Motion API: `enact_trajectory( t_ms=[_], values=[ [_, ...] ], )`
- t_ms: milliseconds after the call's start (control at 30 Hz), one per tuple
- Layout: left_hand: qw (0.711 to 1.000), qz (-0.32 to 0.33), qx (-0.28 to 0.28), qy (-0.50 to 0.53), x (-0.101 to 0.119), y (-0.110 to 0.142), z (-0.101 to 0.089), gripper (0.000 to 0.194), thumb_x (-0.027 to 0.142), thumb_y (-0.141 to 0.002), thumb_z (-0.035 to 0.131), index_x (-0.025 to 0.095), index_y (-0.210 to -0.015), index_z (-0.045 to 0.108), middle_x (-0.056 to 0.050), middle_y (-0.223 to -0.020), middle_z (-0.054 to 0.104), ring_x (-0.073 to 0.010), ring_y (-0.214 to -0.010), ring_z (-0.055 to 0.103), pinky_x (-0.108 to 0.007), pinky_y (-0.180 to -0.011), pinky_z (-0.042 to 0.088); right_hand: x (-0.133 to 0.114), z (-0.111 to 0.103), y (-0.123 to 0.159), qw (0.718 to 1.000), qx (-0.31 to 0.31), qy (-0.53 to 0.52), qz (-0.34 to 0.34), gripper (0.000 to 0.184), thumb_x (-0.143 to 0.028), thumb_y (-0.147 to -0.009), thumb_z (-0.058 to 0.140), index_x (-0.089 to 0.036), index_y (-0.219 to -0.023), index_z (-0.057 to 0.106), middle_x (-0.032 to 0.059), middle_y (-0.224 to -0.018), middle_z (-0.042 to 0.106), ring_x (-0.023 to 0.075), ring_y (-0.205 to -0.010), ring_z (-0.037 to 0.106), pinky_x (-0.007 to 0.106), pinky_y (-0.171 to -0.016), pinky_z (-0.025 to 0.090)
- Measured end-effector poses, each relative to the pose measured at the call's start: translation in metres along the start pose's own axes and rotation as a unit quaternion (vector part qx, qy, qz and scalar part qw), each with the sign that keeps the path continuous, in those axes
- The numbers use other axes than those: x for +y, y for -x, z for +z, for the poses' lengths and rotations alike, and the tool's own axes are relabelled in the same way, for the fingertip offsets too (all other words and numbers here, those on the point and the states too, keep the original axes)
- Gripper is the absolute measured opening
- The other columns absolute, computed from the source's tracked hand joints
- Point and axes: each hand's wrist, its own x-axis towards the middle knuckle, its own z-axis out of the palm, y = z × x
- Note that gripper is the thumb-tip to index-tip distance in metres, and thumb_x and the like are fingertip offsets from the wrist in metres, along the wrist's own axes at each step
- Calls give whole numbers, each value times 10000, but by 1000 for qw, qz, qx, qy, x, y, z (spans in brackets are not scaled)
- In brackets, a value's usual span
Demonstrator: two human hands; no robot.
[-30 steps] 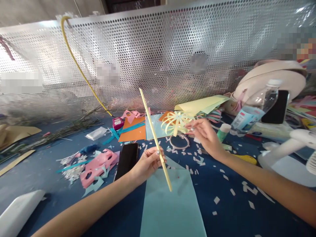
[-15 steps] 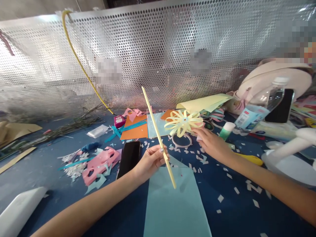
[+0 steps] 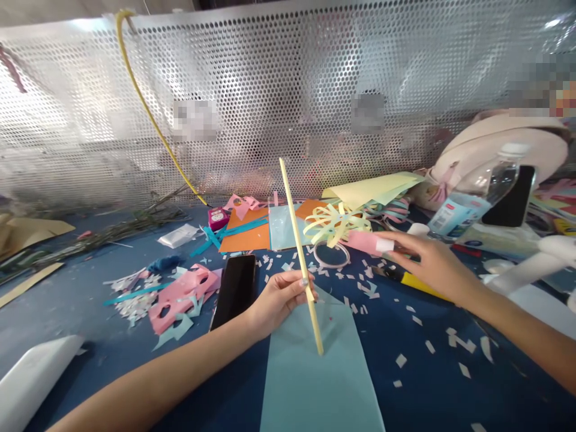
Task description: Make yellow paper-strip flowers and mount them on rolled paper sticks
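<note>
My left hand (image 3: 282, 300) is closed around a thin pale-yellow rolled paper stick (image 3: 294, 225), pinching it below its middle. The stick stands tilted above a light-blue sheet of paper (image 3: 319, 378). To the right, the thumb and fingers of my right hand (image 3: 432, 261) pinch the white end of a small pink piece (image 3: 363, 242); its exact kind is unclear. Beside that piece is a yellow paper-strip flower (image 3: 335, 223) with looped petals. A round ring (image 3: 332, 266) lies just below the flower.
A black phone (image 3: 234, 288) lies left of the blue sheet, near pink paper scraps (image 3: 180, 294). Yellow-handled cutter (image 3: 423, 285), plastic bottle (image 3: 477, 192) and white lamp-like object (image 3: 531, 264) are at right. A perforated metal panel (image 3: 279, 90) stands behind. Paper bits are scattered about.
My right hand has moved right and now holds the pink piece with the white end away from the flower. My left hand and the stick have shifted slightly right, the stick more upright.
</note>
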Motion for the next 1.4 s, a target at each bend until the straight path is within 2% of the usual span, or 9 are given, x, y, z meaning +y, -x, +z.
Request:
enact_trajectory(
  t_ms=[67, 233, 367, 567, 733, 867, 967, 1233, 1400],
  values=[
    [1000, -1, -3, -1, -1, 1, 1, 218, 272, -792, 804, 108, -925, 749, -43, -797, 671, -142, -748, 669, -337, -849, 578, 0, -4, 1, 1000, -11, 0, 12, 369, -359, -956, 499, -326, -1320, 552, 49, -1215, 688, 275, -966, 715, 396, -778, 578],
    [1000, -3, -9, 1, 0, 1, 0, 194, 256, -809, 788, 116, -938, 751, -41, -790, 676, -138, -752, 669, -334, -861, 573, 2, -10, -6, 995, 43, 20, -83, 276, -295, -971, 446, -302, -1191, 613, 70, -1347, 568, 299, -1272, 544, 470, -1017, 472],
    [1000, -1, -15, 1, -1, 1, 0, 180, 244, -821, 775, 115, -944, 752, -41, -799, 679, -136, -757, 672, -321, -859, 571, 4, -11, -10, 996, 43, -24, -68, 236, -338, -945, 513, -310, -1135, 651, 63, -1246, 607, 284, -1173, 603, 457, -989, 501],
    [1000, 1, -17, -1, -1, 1, 0, 180, 250, -816, 780, 117, -935, 754, -40, -792, 680, -139, -743, 674, -340, -865, 573, -5, -16, -8, 993, 4, -102, 63, 338, -527, -890, 603, -309, -1143, 660, 42, -1031, 743, 276, -850, 727, 406, -754, 597],
    [1000, 0, -15, -7, 0, 1, 0, 184, 264, -819, 779, 124, -936, 754, -43, -799, 678, -143, -751, 675, -351, -882, 569, -13, -29, -7, 985, 78, -142, 50, 343, -462, -925, 561, -307, -1228, 606, 47, -1291, 658, 279, -1116, 665, 394, -960, 541],
    [1000, -1, -13, -10, -1, 1, -2, 196, 269, -815, 783, 121, -940, 752, -45, -815, 671, -142, -755, 671, -339, -881, 565, -5, -42, -9, 981, 175, -78, 16, 311, -380, -941, 535, -282, -1233, 579, 80, -1181, 642, 234, -991, 666, 359, -913, 534],
    [1000, -1, -12, -11, -2, 0, -3, 203, 273, -813, 785, 120, -940, 751, -46, -827, 667, -142, -756, 673, -330, -875, 563, 7, -47, -9, 976, 214, 19, -23, 300, -337, -977, 440, -270, -1208, 618, 106, -1138, 583, 258, -1081, 590, 415, -994, 461],
    [1000, 0, -17, -6, -1, 0, -1, 198, 266, -817, 780, 116, -943, 749, -38, -828, 663, -136, -751, 673, -319, -857, 564, 32, -41, -4, 976, 206, -43, 51, 413, -330, -899, 569, -272, -1306, 601, 109, -1174, 566, 233, -1004, 617, 341, -835, 513],
    [1000, -1, -16, -3, -1, 1, 0, 206, 268, -809, 788, 116, -943, 749, -39, -817, 659, -137, -752, 669, -321, -861, 562, 43, -36, -12, 973, 197, -90, 85, 356, -347, -865, 601, -277, -1214, 626, 101, -1174, 622, 239, -974, 631, 335, -770, 501]
  ],
)
